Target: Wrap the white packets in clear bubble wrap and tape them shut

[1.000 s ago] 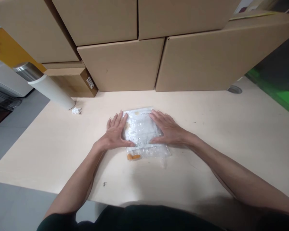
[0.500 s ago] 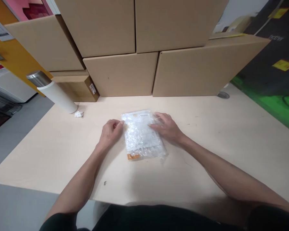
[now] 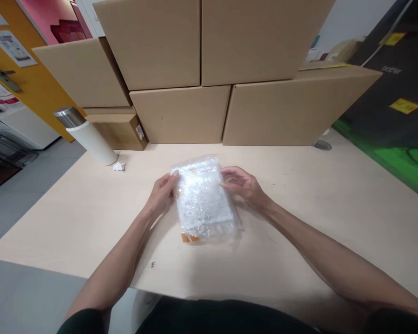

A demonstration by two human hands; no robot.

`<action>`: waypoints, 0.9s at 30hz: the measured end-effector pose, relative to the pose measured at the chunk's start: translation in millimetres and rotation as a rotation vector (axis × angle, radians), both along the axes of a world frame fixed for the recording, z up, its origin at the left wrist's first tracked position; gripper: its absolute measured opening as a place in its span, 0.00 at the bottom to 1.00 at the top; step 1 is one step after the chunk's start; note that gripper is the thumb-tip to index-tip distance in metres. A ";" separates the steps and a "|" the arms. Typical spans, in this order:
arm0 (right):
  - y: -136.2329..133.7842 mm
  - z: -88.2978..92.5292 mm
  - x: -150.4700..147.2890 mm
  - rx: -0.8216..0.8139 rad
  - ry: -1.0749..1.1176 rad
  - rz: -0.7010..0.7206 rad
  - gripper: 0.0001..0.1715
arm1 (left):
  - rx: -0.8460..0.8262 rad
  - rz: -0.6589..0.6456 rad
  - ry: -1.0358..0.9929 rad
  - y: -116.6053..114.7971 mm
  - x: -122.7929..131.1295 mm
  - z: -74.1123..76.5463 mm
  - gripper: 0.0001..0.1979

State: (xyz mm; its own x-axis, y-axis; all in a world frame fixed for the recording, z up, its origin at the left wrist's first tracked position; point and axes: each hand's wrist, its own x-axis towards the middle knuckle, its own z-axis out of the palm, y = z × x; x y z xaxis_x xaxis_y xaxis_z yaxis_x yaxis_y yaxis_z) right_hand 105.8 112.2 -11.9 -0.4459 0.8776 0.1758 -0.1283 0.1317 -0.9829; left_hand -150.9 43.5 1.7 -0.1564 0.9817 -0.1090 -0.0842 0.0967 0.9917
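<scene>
A clear bubble-wrap packet [image 3: 204,202] with a white sheet inside and a small orange piece at its near left corner is lifted at its far end above the pale wooden table [image 3: 316,208]. My left hand [image 3: 162,195] pinches the packet's far left edge. My right hand [image 3: 242,185] grips its far right edge with curled fingers. The packet's near end rests close to the tabletop.
Several large cardboard boxes [image 3: 181,113] are stacked along the table's far edge. A white bottle with a steel cap [image 3: 87,135] leans at the far left, with a small crumpled white scrap [image 3: 119,166] beside it. The table's near edge is close to my body.
My hands went from lying flat on the packet to gripping its two sides. The packet's far end has risen off the table.
</scene>
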 end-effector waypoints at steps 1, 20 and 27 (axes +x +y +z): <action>-0.9 0.0 -0.6 -0.029 0.032 0.014 0.19 | 0.012 -0.013 -0.041 -0.1 0.8 0.2 0.20; -29.0 5.8 -18.3 -0.407 0.009 0.009 0.19 | 0.314 0.026 0.592 -25.2 39.5 -3.0 0.44; -42.3 19.9 -20.0 0.080 -0.090 0.014 0.19 | 0.430 -0.424 1.053 -64.9 85.6 27.7 0.46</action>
State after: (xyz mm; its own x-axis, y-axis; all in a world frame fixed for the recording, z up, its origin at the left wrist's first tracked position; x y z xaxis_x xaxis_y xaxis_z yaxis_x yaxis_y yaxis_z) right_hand 85.8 69.9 8.0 -0.4753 0.8559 0.2040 -0.0426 0.2091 -0.9770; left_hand -65.4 -21.4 29.4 0.3706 0.9011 0.2252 0.7408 -0.4330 0.5136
